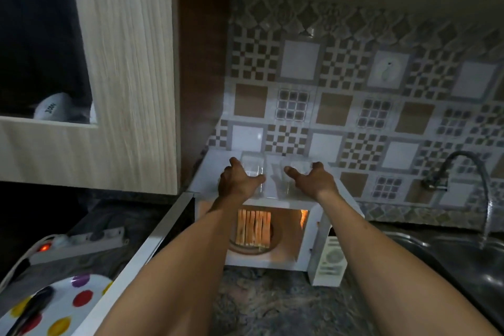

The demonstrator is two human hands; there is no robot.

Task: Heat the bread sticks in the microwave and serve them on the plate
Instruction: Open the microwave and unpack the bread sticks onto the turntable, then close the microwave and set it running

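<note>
The white microwave (308, 240) stands on the counter with its door (141, 254) swung open to the left. Inside, lit orange, several bread sticks (253, 228) lie side by side on the round turntable. Both my arms reach over the top of the oven. My left hand (237, 180) curls round a clear glass container (255, 168) standing on the microwave's top. My right hand (313, 179) curls round a second clear container (298, 169) beside it. A white plate with coloured dots (71, 303) sits at the bottom left.
A grey power strip (81, 240) with a red light lies left of the door. A steel sink (469, 259) and tap (463, 169) are to the right. A wooden wall cabinet (122, 76) hangs at upper left. Speckled stone counter (272, 303) runs in front of the oven.
</note>
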